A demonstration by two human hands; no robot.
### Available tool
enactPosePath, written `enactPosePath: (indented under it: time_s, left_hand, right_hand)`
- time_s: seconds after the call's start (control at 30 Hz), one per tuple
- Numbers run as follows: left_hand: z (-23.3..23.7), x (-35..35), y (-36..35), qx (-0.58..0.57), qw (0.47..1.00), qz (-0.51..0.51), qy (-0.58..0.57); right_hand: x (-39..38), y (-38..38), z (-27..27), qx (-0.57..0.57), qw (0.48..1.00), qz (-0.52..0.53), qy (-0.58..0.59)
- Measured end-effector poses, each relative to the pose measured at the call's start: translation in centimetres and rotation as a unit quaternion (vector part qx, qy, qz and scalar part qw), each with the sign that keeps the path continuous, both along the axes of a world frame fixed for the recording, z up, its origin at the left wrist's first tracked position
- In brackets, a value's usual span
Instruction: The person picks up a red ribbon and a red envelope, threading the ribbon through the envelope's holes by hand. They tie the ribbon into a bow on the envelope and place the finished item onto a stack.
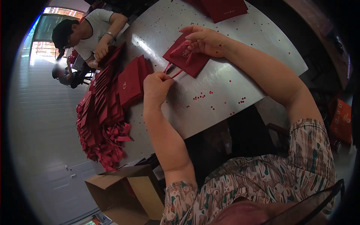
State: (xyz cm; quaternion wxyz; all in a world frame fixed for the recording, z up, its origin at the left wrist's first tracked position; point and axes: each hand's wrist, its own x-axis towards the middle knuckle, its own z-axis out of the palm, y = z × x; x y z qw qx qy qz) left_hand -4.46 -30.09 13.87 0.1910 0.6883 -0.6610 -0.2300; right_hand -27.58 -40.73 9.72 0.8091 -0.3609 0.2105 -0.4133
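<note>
A small dark red paper gift bag (200, 66) lies flat on the metal table, with a pale printed mark on its front. My left hand (156, 88) is closed, pinching the bag's cord handle (177, 74) just off its lower left edge. Over the bag's upper right part is my right hand (208, 42), its fingers bent around a red ribbon (180, 49) that lies across the bag front. The exact grip of those fingertips is partly hidden. Beside my left hand stands a group of similar red bags (130, 84).
A long overlapping row of red bags (107, 92) with ribbon ends (116, 133) lines the table's left edge. More red bags (227, 9) lie at the far side. Small red dots are scattered over the table (210, 116). An open cardboard box (123, 193) sits below left. A co-worker (99, 32) handles bags opposite.
</note>
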Motion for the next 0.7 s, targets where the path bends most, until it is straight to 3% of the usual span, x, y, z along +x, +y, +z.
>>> enactPosePath:
  time_s: [0.13,0.23,0.33,0.43,0.53,0.7]
  left_hand:
    - [0.3,0.6,0.2,-0.016,0.999,0.003,0.028]
    - [0.1,0.0,0.0,-0.118,0.989,0.020,0.084]
    - [-1.5,-1.1,-0.3,-0.168,0.982,-0.073,0.039]
    - [-2.5,-1.0,-1.1,-0.181,0.979,-0.093,0.012]
    - [-3.1,-1.0,-1.6,-0.133,0.989,-0.038,0.051]
    - [-1.5,-0.7,-0.9,-0.087,0.996,-0.014,0.020]
  right_hand:
    - [0.3,0.2,0.1,-0.027,0.999,0.002,0.033]
    - [0.4,0.5,0.2,-0.056,0.997,0.003,0.051]
    - [0.3,0.5,0.3,-0.037,0.999,0.003,0.033]
    - [0.4,0.4,0.2,-0.040,0.999,0.000,0.034]
    - [0.4,0.5,0.2,-0.049,0.998,-0.005,0.040]
    - [0.8,0.5,-0.4,-0.106,0.992,-0.018,0.068]
